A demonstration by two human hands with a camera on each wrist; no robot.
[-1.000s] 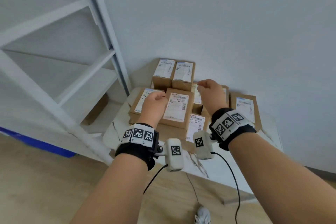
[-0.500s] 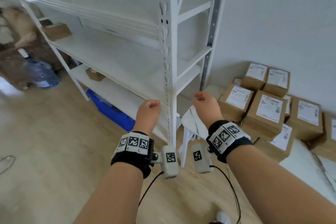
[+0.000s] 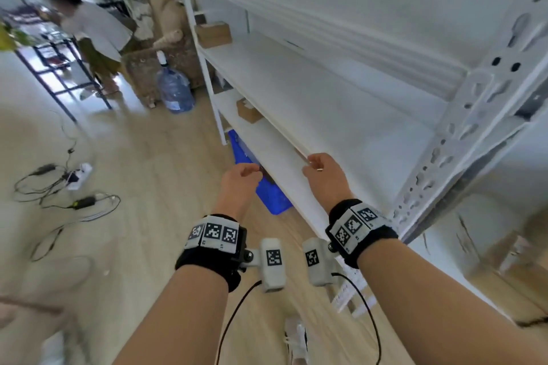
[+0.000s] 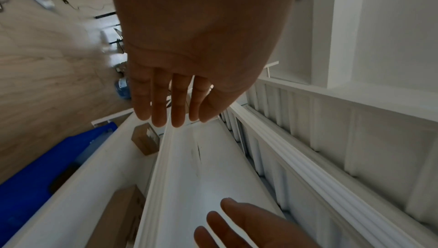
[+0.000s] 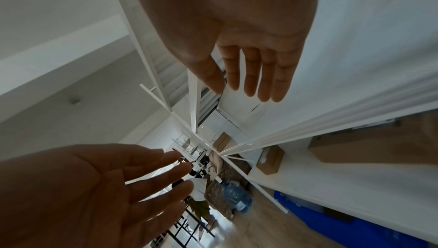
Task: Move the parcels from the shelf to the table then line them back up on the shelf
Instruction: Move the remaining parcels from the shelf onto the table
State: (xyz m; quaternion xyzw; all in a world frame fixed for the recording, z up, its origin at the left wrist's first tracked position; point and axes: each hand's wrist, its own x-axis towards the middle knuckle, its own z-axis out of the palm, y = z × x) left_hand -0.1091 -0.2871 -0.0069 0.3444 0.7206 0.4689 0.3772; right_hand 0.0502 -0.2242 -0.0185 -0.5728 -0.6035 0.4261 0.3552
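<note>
- The left hand point(image 3: 240, 179) is at the lower centre of the head view, in front of the shelf point(image 3: 326, 92), with nothing in it; its wrist view shows the fingers point(image 4: 163, 100) straight and loose, side by side.
- The right hand point(image 3: 324, 175) is just right of the left one, over the front edge of a white shelf board, also released and holding nothing; its wrist view shows the fingers point(image 5: 265, 72) extended.
- Each hand shows in the other's wrist view: the right hand at the bottom of the left wrist frame point(image 4: 241, 227), the left hand at the lower left of the right wrist frame point(image 5: 78, 192).
- Both wrists carry black bands with black-and-white marker tiles.
- One brown parcel point(image 3: 213, 34) stands on the shelf board at the upper centre of the head view, by the far upright.
- A second brown parcel point(image 3: 248, 111) lies on the next board down, near the middle of the frame; the left wrist view shows it too point(image 4: 144, 142).
- A blue bin point(image 3: 267, 187) lies under the lowest board, just beyond the left hand.
- A large water bottle point(image 3: 175, 92) stands on the wooden floor point(image 3: 142, 187) at the upper left of centre.
- Cables and a power strip point(image 3: 77, 176) lie on the floor at the left.
- A second person point(image 3: 95, 35), blurred, is at the upper left beside a dark metal rack point(image 3: 53, 74).
</note>
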